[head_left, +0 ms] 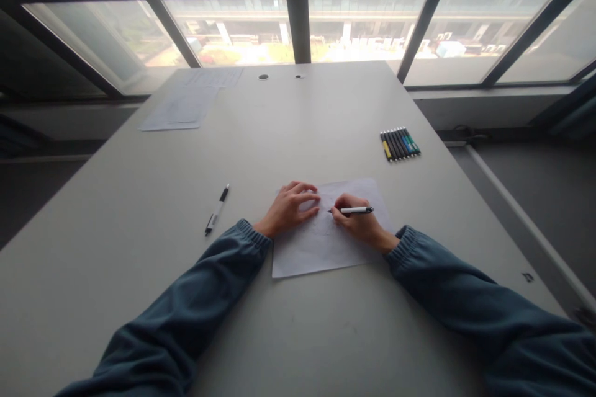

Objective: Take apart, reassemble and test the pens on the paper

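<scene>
A white sheet of paper (321,248) lies on the grey table (298,130) in front of me. My left hand (288,208) rests flat on the sheet's upper left part, fingers spread. My right hand (358,223) grips a white pen (356,210) with a black tip, and the tip touches the paper near the sheet's middle. Faint lines show on the paper under the pen. Both arms wear dark blue sleeves.
A second black-and-white pen (216,209) lies on the table to the left of my left hand. A row of several coloured markers (400,143) sits at the right. Loose papers (186,105) lie at the far left, before large windows.
</scene>
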The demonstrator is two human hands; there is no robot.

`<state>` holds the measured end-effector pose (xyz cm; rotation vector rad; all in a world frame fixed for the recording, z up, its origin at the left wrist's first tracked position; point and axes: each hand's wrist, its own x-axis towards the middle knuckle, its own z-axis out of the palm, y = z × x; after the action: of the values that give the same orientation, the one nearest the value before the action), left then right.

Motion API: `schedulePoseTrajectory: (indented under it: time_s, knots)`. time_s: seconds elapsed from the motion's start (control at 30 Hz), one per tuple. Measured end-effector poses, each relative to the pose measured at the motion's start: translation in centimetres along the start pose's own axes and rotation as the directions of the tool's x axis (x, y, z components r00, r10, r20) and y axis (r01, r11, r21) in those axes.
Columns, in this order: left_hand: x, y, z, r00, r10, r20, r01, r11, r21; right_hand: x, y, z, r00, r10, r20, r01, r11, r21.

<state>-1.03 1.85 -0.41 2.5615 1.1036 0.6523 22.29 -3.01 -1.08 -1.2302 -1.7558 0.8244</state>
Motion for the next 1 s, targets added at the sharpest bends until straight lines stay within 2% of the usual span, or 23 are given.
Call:
schedulePoseTrajectory:
  time_s: [0.13,0.4,0.6,0.77,1.0]
  knots:
    - [0.02,0.11,-0.07,1.000,-0.006,-0.002,0.006,1.000,-0.002,0.04,-0.18,-0.17,1.000,-0.007,-0.016,0.007,1.000,-0.024]
    - [-0.02,-0.05,0.16,1.000,-0.004,-0.013,0.004,1.000,-0.001,0.00,0.19,0.00,0.999,-0.021,0.038,0.022,1.000,-0.007]
    - [0.02,0.12,0.02,1.000,-0.005,-0.009,0.005,1.000,0.009,0.07,0.09,0.06,1.000,-0.013,-0.007,0.013,0.999,-0.036]
    - [0.01,0.07,0.05,1.000,-0.003,-0.013,0.003,1.000,0.009,0.09,-0.04,0.04,0.999,-0.021,0.038,0.022,1.000,-0.021]
    - [0.07,0.20,-0.13,1.000,-0.008,0.006,0.008,1.000,0.011,0.14,-0.03,0.20,0.999,-0.025,-0.021,0.024,0.998,-0.059]
